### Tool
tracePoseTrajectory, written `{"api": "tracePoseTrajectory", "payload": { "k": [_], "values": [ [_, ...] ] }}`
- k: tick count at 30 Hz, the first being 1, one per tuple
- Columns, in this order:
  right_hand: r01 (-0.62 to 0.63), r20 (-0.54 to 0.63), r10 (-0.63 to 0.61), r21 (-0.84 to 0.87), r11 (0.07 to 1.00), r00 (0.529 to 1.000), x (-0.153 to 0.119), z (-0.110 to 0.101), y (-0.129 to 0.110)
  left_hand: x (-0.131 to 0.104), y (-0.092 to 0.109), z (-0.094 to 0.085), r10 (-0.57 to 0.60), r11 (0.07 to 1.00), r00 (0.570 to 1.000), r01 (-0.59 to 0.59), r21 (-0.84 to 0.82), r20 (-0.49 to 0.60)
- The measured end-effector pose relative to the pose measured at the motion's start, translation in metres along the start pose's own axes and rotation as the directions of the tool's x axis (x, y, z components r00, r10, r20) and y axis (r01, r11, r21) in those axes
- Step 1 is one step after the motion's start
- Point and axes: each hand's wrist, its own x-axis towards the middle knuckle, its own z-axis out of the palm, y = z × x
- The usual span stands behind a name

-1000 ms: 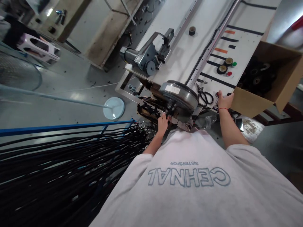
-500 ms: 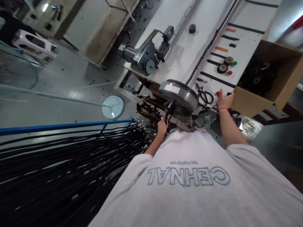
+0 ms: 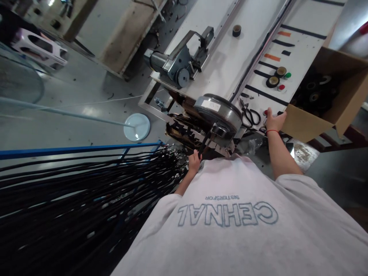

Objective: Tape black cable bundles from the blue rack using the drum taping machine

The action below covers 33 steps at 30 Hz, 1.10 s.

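My left hand is closed around a black cable at the near end of the bench. From there the cable runs up to the round metal taping head, which has a white label on its rim. My right hand lies on the bench's near right corner, thumb and fingers apart, and seems to hold nothing. Its thumb is beside a red button; a small dark part shows by the fingers. Black-handled scissors lie to its left. A bundle of dark wires stretches along the bench beyond the head.
An open cardboard box of black tape rolls adjoins the right edge. Tape rolls and tape strips lie on the white bench. A motor unit is mounted at left. Many black cables hang over a blue rack.
My left hand has shifted slightly left and toward me, still on the cable. The taping head has turned, bringing a dark cylinder to its near side. My right hand stays at the corner.
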Motion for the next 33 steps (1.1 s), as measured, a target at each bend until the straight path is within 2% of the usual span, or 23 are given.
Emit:
{"api": "tracePoseTrajectory", "payload": {
  "k": [7,14,19,23,27,33],
  "values": [
    [0.011,0.007,-0.011,-0.022,1.0,1.0,0.004,0.001,0.0,0.003,0.014,0.003,0.001,1.0,1.0,-0.001,0.02,-0.002],
    [0.002,0.005,-0.002,-0.007,1.0,1.0,0.0,-0.001,-0.004,0.027,0.039,0.022,0.016,0.985,1.0,-0.017,-0.172,-0.005],
    [0.018,-0.016,-0.018,0.002,1.0,1.0,0.002,0.0,0.0,0.04,0.056,0.031,0.033,0.985,0.999,-0.036,-0.168,-0.023],
    [0.018,-0.011,-0.018,-0.013,1.0,1.0,0.004,0.002,0.001,0.044,0.066,0.033,-0.017,0.977,1.0,0.016,-0.212,-0.003],
    [-0.004,0.015,0.004,-0.045,0.999,1.0,0.004,0.001,-0.001,0.043,0.07,0.029,0.004,0.989,1.0,-0.001,-0.151,0.023],
    [0.002,0.007,-0.002,-0.037,0.999,1.0,0.005,0.001,0.0,0.038,0.07,0.022,0.125,0.992,0.99,-0.123,-0.039,0.067]
  ]
}}
